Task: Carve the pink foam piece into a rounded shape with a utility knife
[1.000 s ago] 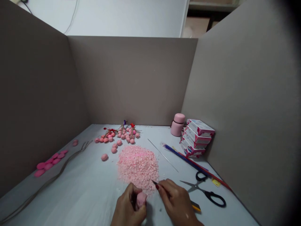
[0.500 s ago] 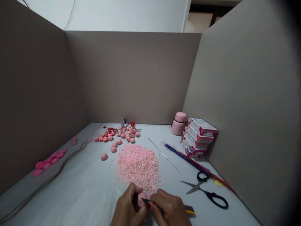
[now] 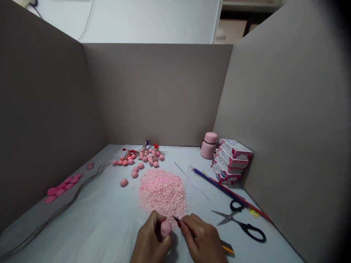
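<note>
In my left hand (image 3: 151, 237) a small pink ball (image 3: 166, 229) is pinched between thumb and fingers, low in the middle of the view. My right hand (image 3: 201, 235) is closed round a craft knife (image 3: 228, 248), whose yellow and black end sticks out behind the palm. Its dark pointed tip shows just past the fingertips, to the right of the ball and apart from it. Most of the knife's body is hidden by my fingers. Directly beyond both hands lies a heap of pale pink shavings (image 3: 161, 190).
Black-handled scissors (image 3: 231, 218) lie spread on the right. Behind them are blue and red pipe cleaners (image 3: 216, 183), stacked boxes (image 3: 233, 157) and a pink flask (image 3: 208, 145). A thin rod (image 3: 191, 180), loose pink balls (image 3: 124, 182), pink oval pieces (image 3: 60, 191) and long stems (image 3: 72, 201) lie about.
My right hand has drawn the knife tip off the ball, slightly up and to the right. The ball stays in my left hand, showing more of its surface. The view has tilted slightly.
</note>
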`<action>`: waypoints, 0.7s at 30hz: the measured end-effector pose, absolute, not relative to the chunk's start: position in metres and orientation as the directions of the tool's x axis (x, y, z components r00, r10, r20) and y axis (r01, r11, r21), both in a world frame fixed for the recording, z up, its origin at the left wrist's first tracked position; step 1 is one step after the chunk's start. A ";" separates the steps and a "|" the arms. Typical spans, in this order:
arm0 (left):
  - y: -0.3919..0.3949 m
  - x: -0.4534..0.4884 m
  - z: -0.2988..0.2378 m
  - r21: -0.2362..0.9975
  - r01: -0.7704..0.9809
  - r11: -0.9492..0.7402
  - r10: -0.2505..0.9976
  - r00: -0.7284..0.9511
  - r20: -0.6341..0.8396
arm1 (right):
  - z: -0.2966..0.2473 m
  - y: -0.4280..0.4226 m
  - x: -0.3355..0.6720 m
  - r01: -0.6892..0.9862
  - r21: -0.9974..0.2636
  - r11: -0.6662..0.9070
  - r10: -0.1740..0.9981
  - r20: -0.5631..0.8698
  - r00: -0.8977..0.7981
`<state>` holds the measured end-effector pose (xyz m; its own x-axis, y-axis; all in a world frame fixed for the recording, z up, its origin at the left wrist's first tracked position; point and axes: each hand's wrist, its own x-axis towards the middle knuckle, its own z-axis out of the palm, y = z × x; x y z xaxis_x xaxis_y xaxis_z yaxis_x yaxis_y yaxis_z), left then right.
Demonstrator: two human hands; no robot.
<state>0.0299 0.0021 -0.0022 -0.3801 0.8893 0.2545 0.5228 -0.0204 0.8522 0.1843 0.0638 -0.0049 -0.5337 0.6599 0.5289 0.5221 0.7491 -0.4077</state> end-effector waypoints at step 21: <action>-0.005 0.034 0.008 0.242 0.911 -0.334 0.754 0.104 0.649 | 0.005 0.082 0.202 0.668 -0.084 0.739 0.495 0.741 -0.455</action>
